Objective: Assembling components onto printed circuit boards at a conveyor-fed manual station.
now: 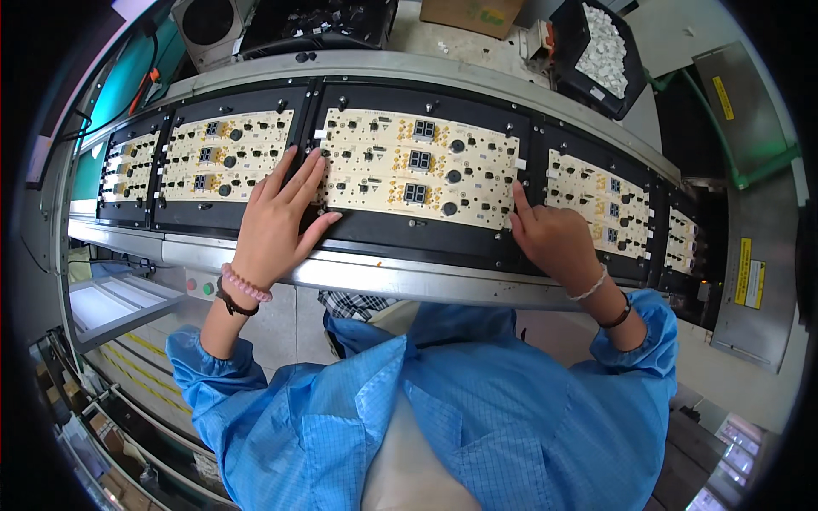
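Note:
A cream circuit board point(469, 170) lies in a black carrier frame point(366, 226) right in front of me. It bears three dark digit displays, round black buzzers and many small parts. At its left edge my left hand point(277, 209) rests with fingers stretched and thumb spread, nothing in it. The fingertips reach the gap beside the neighbouring board point(247, 157). By the right edge is my right hand point(554, 234), its index finger stretched out against the board's rim near a white connector point(520, 164). The thumb is apart and the other fingers are curled under, with no held thing visible.
More boards in carriers stand along the line, one at right point(588, 192). A metal rail point(426, 277) runs along the near side. Beyond the far rail are a black bin point(324, 25) of dark parts, a black tray of white parts point(602, 51) and a cardboard box point(473, 15).

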The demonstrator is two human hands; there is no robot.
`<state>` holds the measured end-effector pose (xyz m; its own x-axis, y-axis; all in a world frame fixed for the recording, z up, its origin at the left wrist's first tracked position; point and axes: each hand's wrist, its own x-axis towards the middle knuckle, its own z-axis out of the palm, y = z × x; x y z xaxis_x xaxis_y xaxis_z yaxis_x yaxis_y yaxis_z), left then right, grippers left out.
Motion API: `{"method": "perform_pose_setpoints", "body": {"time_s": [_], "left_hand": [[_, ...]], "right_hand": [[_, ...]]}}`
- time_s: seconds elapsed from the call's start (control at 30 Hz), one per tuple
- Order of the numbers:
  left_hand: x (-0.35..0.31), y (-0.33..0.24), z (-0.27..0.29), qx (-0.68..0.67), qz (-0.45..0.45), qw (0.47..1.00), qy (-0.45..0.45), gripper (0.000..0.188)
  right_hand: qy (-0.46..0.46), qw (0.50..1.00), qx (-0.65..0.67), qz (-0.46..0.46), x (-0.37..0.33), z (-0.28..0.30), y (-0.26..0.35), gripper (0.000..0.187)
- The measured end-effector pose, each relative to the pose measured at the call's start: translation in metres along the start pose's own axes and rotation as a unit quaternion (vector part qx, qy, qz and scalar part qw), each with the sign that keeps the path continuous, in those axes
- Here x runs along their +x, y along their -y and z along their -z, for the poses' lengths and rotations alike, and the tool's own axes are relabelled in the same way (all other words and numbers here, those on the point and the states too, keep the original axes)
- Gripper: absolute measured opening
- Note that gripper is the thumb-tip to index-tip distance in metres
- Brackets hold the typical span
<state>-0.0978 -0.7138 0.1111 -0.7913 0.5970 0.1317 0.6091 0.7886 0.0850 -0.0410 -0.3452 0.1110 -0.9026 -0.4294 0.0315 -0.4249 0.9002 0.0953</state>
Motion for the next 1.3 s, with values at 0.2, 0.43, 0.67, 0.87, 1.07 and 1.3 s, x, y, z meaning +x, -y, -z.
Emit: {"method": "perform_pose_setpoints", "body": {"time_s": [0.2, 0.43, 0.67, 0.87, 1.07, 1.3], "left_hand": [[-0.009, -0.006, -0.007, 0.004, 0.01, 1.0, 0.007, 0.068], [-0.033, -0.015, 0.002, 0.031, 0.022, 0.999, 0.039, 0.073], [-0.031, -0.015, 0.003, 0.02, 0.023, 0.999, 0.021, 0.073], [0.002, -0.064, -0.007, -0.013, -0.07, 0.997, -0.02, 0.074], [0.02, -0.071, -0.01, -0.102, -0.092, 0.991, -0.006, 0.069], [0.024, -0.06, -0.005, -0.107, -0.126, 0.986, 0.001, 0.065]], "right_hand": [[-0.024, 0.999, 0.012, 0.043, 0.001, 0.015, -0.013, 0.034], [0.027, 0.998, 0.024, 0.043, -0.026, 0.02, 0.014, 0.038], [0.045, 0.991, -0.008, 0.124, -0.002, 0.033, -0.007, 0.032], [-0.047, 0.981, 0.115, 0.151, 0.064, 0.035, 0.009, 0.035], [-0.007, 0.981, 0.042, 0.189, 0.106, 0.021, 0.025, 0.033], [0.105, 0.963, 0.192, 0.16, 0.141, 0.043, -0.003, 0.026]]}}
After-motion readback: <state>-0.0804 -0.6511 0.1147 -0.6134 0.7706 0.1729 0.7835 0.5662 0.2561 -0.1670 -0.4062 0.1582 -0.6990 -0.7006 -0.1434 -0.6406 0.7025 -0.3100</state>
